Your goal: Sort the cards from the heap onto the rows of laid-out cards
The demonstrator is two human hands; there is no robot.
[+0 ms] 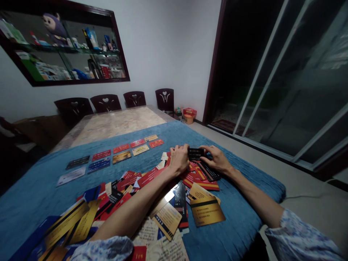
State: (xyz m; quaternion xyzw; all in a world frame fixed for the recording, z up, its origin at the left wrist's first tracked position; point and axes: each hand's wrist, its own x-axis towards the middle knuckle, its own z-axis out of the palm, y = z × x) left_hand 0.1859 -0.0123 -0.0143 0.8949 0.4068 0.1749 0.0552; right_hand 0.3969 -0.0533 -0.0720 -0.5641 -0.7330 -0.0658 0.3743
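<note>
Between my two hands is a black card (195, 153) with pale print, held just above the far right part of a card pile. My left hand (179, 158) is closed at the card's left edge, its fingers curled. My right hand (216, 158) pinches the right edge between thumb and fingers. Below them lie red cards (198, 181) and a dark striped card (209, 172). A gold card (207, 210) lies face up nearer to me. More gold cards (67, 221) sit at the pile's near left, partly behind my left forearm.
Two rows of spaced cards, among them a blue card (99, 165) and a white card (71, 176), lie on the blue cloth (231, 232) at the left. Dark chairs (106, 103) stand behind the table's bare marbled end (122, 121). Sliding doors (272, 83) are on the right.
</note>
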